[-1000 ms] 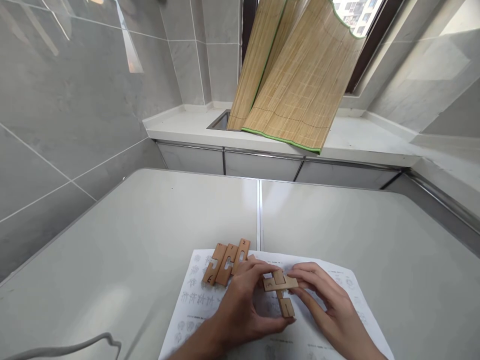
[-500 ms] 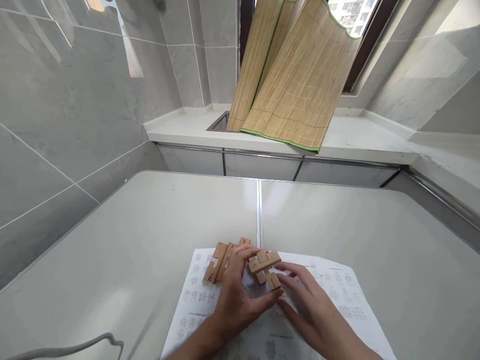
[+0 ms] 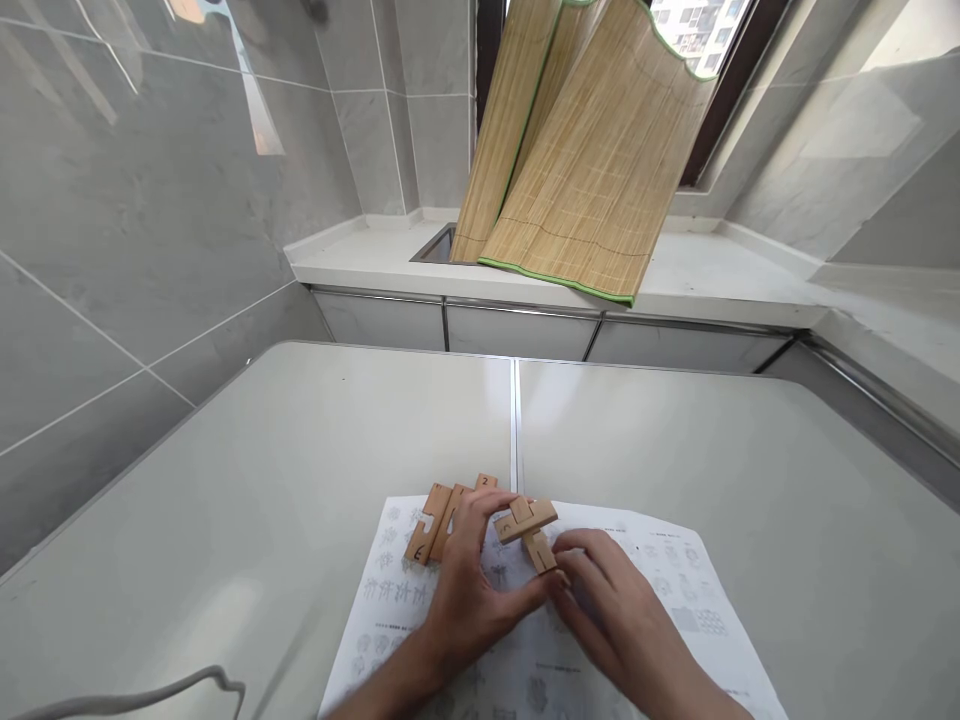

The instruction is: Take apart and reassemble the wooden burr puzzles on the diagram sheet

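Numbered wooden pieces obstruct the space just beyond the left hand. The tabletop offers passage farther ahead and right of the right hand.

Window lt, table glare, edge distort.

Printed sheet: white, small grey drawings; flat pieces at its far-left corner: orange-brown wood, black numerals; crossed blocks over it: paler tan, dark marks; table under it: off-white; blind beyond it: straw-yellow, fine lines, green edging; wall left of it: marbled grey, white joints
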Available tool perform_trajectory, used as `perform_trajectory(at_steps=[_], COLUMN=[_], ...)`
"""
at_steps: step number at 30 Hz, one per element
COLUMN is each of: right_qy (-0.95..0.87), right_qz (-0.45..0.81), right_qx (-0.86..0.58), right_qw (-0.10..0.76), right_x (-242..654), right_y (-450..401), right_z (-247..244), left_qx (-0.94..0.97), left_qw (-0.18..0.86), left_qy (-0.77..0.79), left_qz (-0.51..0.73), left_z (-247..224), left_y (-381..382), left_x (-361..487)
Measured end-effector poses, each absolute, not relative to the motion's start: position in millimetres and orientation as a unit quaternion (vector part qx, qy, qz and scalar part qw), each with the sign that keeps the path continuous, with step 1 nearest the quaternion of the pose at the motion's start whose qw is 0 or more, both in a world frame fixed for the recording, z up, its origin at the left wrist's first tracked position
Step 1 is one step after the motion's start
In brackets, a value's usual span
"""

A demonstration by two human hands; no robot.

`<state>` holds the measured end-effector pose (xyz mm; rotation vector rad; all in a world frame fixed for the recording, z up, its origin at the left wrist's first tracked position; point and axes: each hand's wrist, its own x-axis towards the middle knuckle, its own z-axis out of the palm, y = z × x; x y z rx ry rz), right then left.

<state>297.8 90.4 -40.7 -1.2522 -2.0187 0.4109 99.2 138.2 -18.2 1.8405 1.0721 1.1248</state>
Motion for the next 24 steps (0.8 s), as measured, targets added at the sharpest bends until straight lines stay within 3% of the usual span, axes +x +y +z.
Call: perform_trajectory(at_steps=[8, 14, 18, 24], right_qy=[-0.718, -0.656, -0.565, -0.378], right_qz=[0.165, 0.252, 0.377, 0.652], right_qx=[-0.580, -0.608, -0.617, -0.479], right_qw=[0.348, 0.369, 0.398, 0.451], right_x=[306.8, 309.1, 310.6, 310.2], right_y=[94.0, 91.7, 92.7, 96.2], right_z=[-48.7, -42.7, -40.7, -24.4], left_qx=[0.706, 0.702, 0.700, 0.691], left_qw=[0.372, 0.374, 0.364, 0.395], left_qy=[0.433, 0.440, 0.448, 0.429], left_qz=[0.420, 0.416, 0.420, 0.427], left_z=[-16.7, -17.6, -18.2, -16.6], left_y=[137.6, 137.9, 137.9, 136.7], left_x=[99.4, 99.2, 99.5, 99.7])
